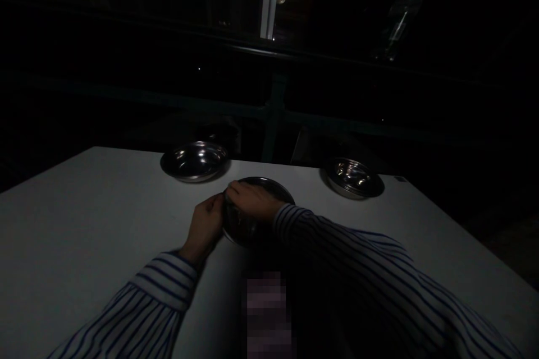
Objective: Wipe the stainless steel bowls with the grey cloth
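A shiny metal bowl (240,230) rests on the white table in front of me. At its left rim, my left hand (204,228) is closed, with the fingers curled around the edge. Reaching across the bowl from the right, my right hand (254,201) has its fingers bent down at the same left rim, close to the left fingertips. Darkness hides whatever may be between the right fingers. Both arms wear blue-striped sleeves. The bowl's inside is mostly in shadow.
On the white table (105,207), another metal bowl (194,165) stands at the back left. A metal bowl (353,178), possibly a stack, is at the back right. Beyond the far edge, a clear bottle (406,8) shows in the dark.
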`<action>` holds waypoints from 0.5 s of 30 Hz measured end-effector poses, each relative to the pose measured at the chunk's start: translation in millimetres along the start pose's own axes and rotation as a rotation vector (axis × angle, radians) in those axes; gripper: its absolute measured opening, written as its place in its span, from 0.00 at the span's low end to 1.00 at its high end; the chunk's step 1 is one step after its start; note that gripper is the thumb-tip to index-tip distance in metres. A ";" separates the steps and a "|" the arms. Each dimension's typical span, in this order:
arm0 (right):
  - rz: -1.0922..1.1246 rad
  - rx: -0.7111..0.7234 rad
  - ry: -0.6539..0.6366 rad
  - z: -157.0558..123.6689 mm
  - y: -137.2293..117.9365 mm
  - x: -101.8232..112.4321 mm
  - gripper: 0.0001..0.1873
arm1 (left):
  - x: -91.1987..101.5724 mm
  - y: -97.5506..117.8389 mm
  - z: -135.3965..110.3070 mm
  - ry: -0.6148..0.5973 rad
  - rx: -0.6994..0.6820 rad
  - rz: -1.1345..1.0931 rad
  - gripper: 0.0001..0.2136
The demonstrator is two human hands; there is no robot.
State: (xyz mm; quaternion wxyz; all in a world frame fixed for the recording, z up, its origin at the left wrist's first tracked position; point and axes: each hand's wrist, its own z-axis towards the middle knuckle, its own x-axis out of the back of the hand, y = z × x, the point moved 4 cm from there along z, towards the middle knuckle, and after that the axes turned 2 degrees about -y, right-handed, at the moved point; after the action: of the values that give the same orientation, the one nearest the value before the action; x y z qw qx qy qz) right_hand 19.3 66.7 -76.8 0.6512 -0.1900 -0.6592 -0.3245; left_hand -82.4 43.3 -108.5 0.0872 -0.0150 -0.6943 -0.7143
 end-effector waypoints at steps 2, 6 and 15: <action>-0.044 0.002 -0.022 -5.6 10.1 0.6 0.14 | -1.0 -1.5 1.0 0.002 -0.007 -0.032 0.16; -0.089 -0.077 -0.118 -25.6 34.1 3.2 0.15 | -1.9 -3.3 1.2 0.037 0.009 -0.036 0.17; 0.190 -0.112 -0.569 -65.0 24.6 10.4 0.11 | -0.8 -0.7 -0.4 0.132 -0.010 0.094 0.17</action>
State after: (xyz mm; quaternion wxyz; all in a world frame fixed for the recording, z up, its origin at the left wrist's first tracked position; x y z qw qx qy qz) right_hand 82.8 38.6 -66.1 0.4564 -0.3698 -0.7755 -0.2316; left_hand -81.7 43.0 -109.3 0.1661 -0.0008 -0.6818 -0.7124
